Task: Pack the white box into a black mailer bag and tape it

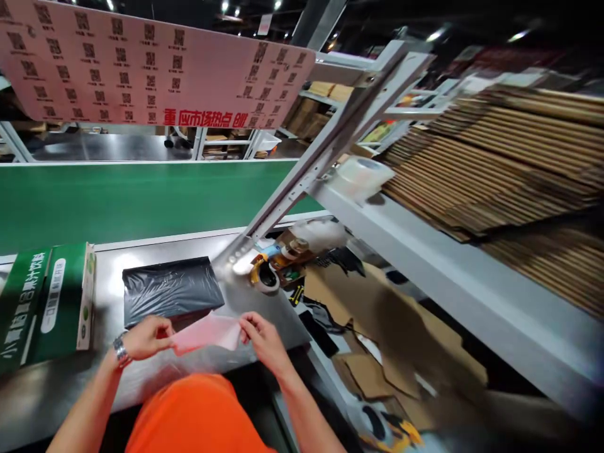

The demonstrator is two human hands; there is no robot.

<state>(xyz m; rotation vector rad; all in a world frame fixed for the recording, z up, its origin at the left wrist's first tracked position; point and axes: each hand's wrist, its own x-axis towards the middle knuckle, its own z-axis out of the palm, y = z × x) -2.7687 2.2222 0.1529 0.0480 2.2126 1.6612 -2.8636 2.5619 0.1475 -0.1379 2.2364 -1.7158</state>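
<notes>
Between my two hands stretches a thin pinkish-white sheet, low over the metal bench. My left hand, with a metal watch at the wrist, pinches its left end. Its right end is pinched by my right hand. Just beyond the sheet lies a box-shaped package wrapped in shiny black plastic; my left fingers are near its front edge. I cannot make out any print on the sheet.
A green carton stands at the left. Behind the bench runs a green conveyor belt. To the right, a metal shelf bears stacked flat cardboard and a clear tape roll. A pink board with codes hangs above.
</notes>
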